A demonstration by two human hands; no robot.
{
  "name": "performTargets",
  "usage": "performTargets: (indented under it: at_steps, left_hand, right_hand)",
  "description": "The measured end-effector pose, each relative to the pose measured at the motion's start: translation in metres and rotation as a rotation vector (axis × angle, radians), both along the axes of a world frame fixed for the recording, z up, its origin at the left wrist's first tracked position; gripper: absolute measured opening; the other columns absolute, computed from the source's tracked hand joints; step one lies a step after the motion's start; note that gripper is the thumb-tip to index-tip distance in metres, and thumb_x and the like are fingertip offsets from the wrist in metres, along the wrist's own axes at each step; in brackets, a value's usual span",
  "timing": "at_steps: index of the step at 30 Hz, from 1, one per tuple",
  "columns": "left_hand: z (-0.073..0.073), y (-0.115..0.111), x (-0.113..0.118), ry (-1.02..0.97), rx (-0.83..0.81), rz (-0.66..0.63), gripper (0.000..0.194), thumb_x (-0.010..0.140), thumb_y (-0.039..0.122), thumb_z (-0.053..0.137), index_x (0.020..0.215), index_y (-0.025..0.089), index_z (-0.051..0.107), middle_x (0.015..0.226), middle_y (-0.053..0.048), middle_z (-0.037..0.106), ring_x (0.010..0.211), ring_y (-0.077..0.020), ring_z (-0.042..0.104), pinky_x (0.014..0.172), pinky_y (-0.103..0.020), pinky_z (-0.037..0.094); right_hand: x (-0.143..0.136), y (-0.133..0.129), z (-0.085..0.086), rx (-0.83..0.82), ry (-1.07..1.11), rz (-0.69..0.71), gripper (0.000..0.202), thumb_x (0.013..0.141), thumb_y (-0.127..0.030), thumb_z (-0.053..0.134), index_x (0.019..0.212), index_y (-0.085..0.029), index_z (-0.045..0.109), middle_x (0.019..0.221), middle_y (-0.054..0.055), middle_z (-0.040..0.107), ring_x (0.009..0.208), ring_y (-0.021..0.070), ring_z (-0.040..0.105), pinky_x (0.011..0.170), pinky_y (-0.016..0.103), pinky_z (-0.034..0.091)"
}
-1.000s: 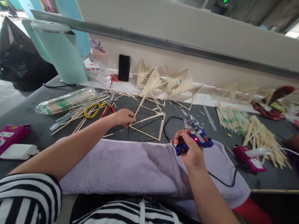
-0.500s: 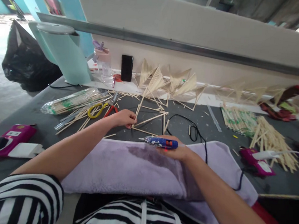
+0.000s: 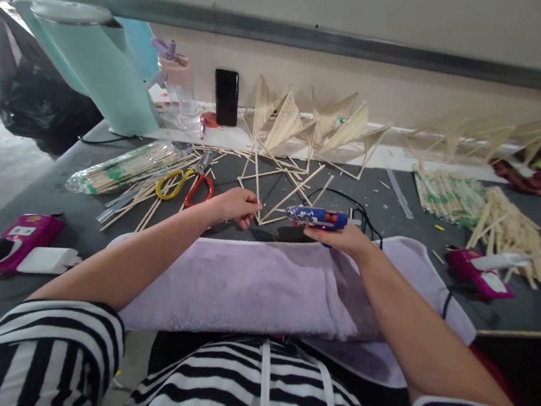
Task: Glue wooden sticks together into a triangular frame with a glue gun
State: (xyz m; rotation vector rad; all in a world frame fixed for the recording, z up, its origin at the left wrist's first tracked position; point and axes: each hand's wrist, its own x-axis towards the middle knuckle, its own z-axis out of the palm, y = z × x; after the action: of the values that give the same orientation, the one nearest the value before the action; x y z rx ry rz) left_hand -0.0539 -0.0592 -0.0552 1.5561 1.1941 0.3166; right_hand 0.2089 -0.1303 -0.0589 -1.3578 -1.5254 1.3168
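Taking the near corner of the stick frame as the centre of my clock, with twelve towards the wall, I am keeping my left hand at nine to ten, its thumb and fingertips closing in what looks like a pinch on the frame's left stick, just above that corner. My right hand is wrapping round the blue glue gun at three, and its narrow end is pointing towards nine, just beside the corner; whether I am squeezing the trigger, I cannot tell. The frame itself is lying on the table in front of me, beyond the lilac cloth at six, while the scissors are resting at ten and the lattice shapes are standing between twelve and one. I judge that I am lining up the gun for gluing this corner. The move is calling for a steady left pinch, a small, exact dab at the joint, and fingertips staying clear of the hot end.
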Motion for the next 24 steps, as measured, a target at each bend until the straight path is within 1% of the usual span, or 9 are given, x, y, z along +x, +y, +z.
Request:
performTargets:
  at_steps: [1, 3, 6, 7, 9, 12, 15, 19, 24]
  left_hand:
    - [-0.001, 0.002, -0.001, -0.001, 0.04, -0.006, 0.02, 0.089, 0.026, 0.056, 0.072, 0.016, 0.056, 0.058, 0.003, 0.054, 0.05, -0.0094, 0.057, 0.052, -0.023, 0.051]
    - [-0.005, 0.006, -0.002, -0.008, 0.144, -0.015, 0.016, 0.088, 0.027, 0.059, 0.076, 0.016, 0.059, 0.058, 0.003, 0.053, 0.05, -0.0085, 0.054, 0.049, -0.021, 0.046]
    - [-0.012, 0.009, -0.004, -0.014, 0.226, -0.037, 0.015, 0.086, 0.028, 0.061, 0.078, 0.015, 0.061, 0.06, 0.003, 0.056, 0.052, -0.0076, 0.053, 0.051, -0.019, 0.046]
    - [-0.015, 0.009, -0.004, -0.017, 0.225, -0.045, 0.016, 0.085, 0.029, 0.061, 0.078, 0.015, 0.061, 0.062, 0.002, 0.057, 0.053, -0.0076, 0.054, 0.053, -0.019, 0.047]
    - [-0.02, 0.009, -0.004, -0.026, 0.208, -0.059, 0.016, 0.086, 0.029, 0.061, 0.079, 0.014, 0.062, 0.064, 0.001, 0.059, 0.054, -0.0079, 0.057, 0.055, -0.02, 0.049]
    - [-0.024, 0.007, -0.004, -0.041, 0.166, -0.049, 0.014, 0.088, 0.026, 0.059, 0.08, 0.014, 0.06, 0.065, 0.001, 0.06, 0.054, -0.0079, 0.059, 0.056, -0.02, 0.05]
    - [-0.024, 0.006, -0.003, -0.068, 0.13, -0.024, 0.015, 0.09, 0.022, 0.057, 0.076, 0.015, 0.057, 0.062, 0.002, 0.059, 0.052, -0.0073, 0.059, 0.054, -0.019, 0.05]
    - [-0.026, 0.008, -0.002, -0.121, 0.089, 0.007, 0.02, 0.089, 0.022, 0.058, 0.071, 0.015, 0.057, 0.059, 0.002, 0.057, 0.051, -0.0076, 0.057, 0.053, -0.02, 0.05]
    - [-0.027, 0.01, -0.002, -0.123, 0.042, 0.049, 0.018, 0.088, 0.022, 0.061, 0.071, 0.014, 0.059, 0.058, 0.002, 0.057, 0.052, -0.0077, 0.057, 0.055, -0.021, 0.051]
  right_hand:
    - [-0.002, -0.001, 0.003, 0.009, 0.0, -0.004, 0.032, 0.057, -0.039, 0.083, 0.081, -0.019, 0.074, 0.082, 0.005, 0.075, 0.078, 0.0203, 0.069, 0.077, 0.034, 0.054]
    - [-0.006, -0.004, 0.006, 0.057, -0.05, -0.023, 0.03, 0.062, -0.04, 0.081, 0.083, -0.02, 0.073, 0.083, 0.005, 0.075, 0.079, 0.021, 0.069, 0.075, 0.034, 0.054]
    - [-0.017, -0.006, 0.005, 0.114, -0.194, -0.03, 0.023, 0.066, -0.039, 0.078, 0.073, -0.019, 0.07, 0.068, 0.002, 0.069, 0.064, 0.0174, 0.062, 0.06, 0.029, 0.049]
    - [-0.021, -0.007, 0.003, 0.117, -0.238, -0.02, 0.022, 0.067, -0.038, 0.077, 0.071, -0.019, 0.068, 0.064, 0.001, 0.066, 0.06, 0.0161, 0.059, 0.056, 0.028, 0.046]
    - [-0.027, -0.008, -0.001, 0.116, -0.312, 0.008, 0.021, 0.068, -0.037, 0.074, 0.069, -0.019, 0.065, 0.063, 0.0, 0.064, 0.057, 0.0146, 0.056, 0.053, 0.027, 0.043]
    - [-0.03, -0.009, -0.008, 0.127, -0.396, 0.031, 0.019, 0.069, -0.037, 0.071, 0.07, -0.019, 0.064, 0.066, 0.001, 0.065, 0.06, 0.015, 0.057, 0.055, 0.027, 0.043]
    - [-0.028, -0.01, -0.011, 0.14, -0.471, 0.026, 0.021, 0.07, -0.039, 0.07, 0.068, -0.02, 0.063, 0.066, 0.001, 0.066, 0.061, 0.0163, 0.058, 0.057, 0.028, 0.043]
    - [-0.029, -0.013, -0.009, 0.2, -0.516, 0.047, 0.019, 0.071, -0.037, 0.07, 0.065, -0.021, 0.062, 0.064, 0.002, 0.065, 0.057, 0.0153, 0.057, 0.055, 0.028, 0.041]
    - [-0.035, -0.017, -0.012, 0.26, -0.546, 0.038, 0.018, 0.074, -0.036, 0.067, 0.066, -0.021, 0.061, 0.065, 0.002, 0.065, 0.058, 0.0143, 0.056, 0.056, 0.026, 0.04]
